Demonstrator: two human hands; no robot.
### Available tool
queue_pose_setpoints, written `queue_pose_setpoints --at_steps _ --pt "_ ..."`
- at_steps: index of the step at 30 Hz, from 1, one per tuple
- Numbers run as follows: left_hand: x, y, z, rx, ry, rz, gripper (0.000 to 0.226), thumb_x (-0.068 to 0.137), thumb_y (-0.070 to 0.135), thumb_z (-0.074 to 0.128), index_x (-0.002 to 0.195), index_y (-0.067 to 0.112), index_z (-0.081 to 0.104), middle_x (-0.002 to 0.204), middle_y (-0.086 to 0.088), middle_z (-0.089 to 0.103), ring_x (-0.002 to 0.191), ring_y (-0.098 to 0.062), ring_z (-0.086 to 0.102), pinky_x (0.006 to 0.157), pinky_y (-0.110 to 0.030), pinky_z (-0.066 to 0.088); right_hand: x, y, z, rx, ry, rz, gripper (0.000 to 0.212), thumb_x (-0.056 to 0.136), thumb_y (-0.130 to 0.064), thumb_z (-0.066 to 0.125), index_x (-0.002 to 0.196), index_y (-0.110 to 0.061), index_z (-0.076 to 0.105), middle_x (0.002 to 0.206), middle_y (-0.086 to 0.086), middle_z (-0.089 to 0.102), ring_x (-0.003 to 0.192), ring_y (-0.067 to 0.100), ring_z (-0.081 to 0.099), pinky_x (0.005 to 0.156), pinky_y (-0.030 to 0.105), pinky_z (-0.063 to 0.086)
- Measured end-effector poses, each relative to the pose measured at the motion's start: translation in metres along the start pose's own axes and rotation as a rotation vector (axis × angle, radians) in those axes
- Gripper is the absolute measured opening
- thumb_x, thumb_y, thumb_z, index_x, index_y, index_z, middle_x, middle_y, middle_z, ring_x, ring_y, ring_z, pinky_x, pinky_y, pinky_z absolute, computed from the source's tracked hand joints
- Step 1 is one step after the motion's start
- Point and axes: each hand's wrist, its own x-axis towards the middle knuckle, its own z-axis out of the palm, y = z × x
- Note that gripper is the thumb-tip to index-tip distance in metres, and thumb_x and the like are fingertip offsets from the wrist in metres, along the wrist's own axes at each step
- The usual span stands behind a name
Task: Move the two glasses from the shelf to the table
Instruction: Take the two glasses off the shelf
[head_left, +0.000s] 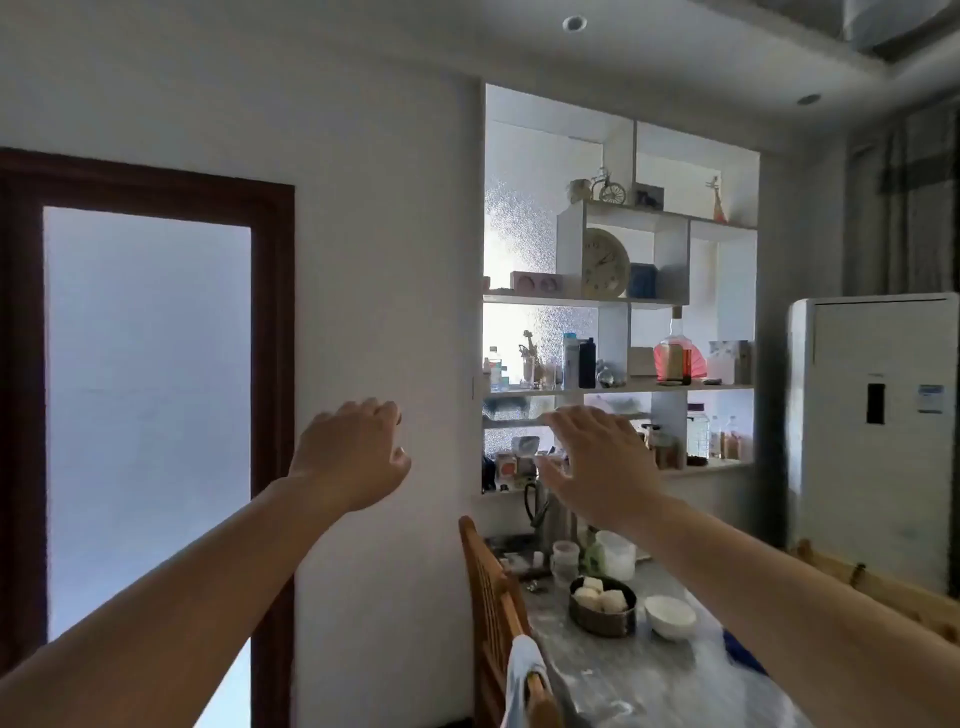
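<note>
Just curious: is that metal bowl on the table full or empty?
Full: the metal bowl on the table holds pale lumps, heaped to its rim.

— What colours stand out on the shelf unit (618, 300)?
— Its boards are white. A cream clock (604, 263) sits beside a blue box (642, 280); lower down, a glass bottle (674, 355) glows pinkish red.
— And the worktop (654, 670)?
— Grey, mottled like marble. At its far end stand a white bowl (669, 616) and a dark metal tin (602, 608) of pale buns.
— The door frame (275, 332)?
— Dark reddish brown.

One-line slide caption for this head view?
Both empty hands, left hand and right hand, reach toward the shelf above the table.
</note>
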Motion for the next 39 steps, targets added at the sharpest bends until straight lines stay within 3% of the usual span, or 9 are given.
queue_pose_setpoints --at_steps 12,22,39 --pt "0.125 -0.041 0.122 0.007 0.006 0.009 0.048 0.089 0.037 0.045 0.132 0.016 0.044 0.131 -0.001 0.054 0.115 -0.021 0.053 0.094 -0.038 0.041 0.138 0.044 0.13 -0.03 0.03 0.015 0.05 0.091 -0.041 0.047 0.135 -0.018 0.038 0.14 0.002 0.046 0.131 0.021 0.037 0.112 0.041 0.024" --pt "0.282 -0.05 0.213 0.074 0.021 -0.001 0.049 0.088 0.038 0.044 0.132 0.016 0.044 0.131 -0.002 0.054 0.116 -0.022 0.052 0.096 -0.039 0.041 0.278 0.117 0.232 -0.003 0.048 0.008 0.049 0.091 -0.041 0.045 0.134 -0.019 0.039 0.139 0.001 0.046 0.131 0.021 0.038 0.111 0.04 0.027" --pt "0.451 -0.052 0.419 -0.021 0.006 0.143 0.046 0.086 0.037 0.046 0.126 0.016 0.049 0.124 -0.003 0.057 0.109 -0.024 0.056 0.088 -0.038 0.045 0.382 0.205 0.387 -0.134 -0.051 0.098 0.053 0.089 -0.042 0.049 0.134 -0.016 0.037 0.135 0.005 0.05 0.126 0.024 0.044 0.107 0.04 0.031"
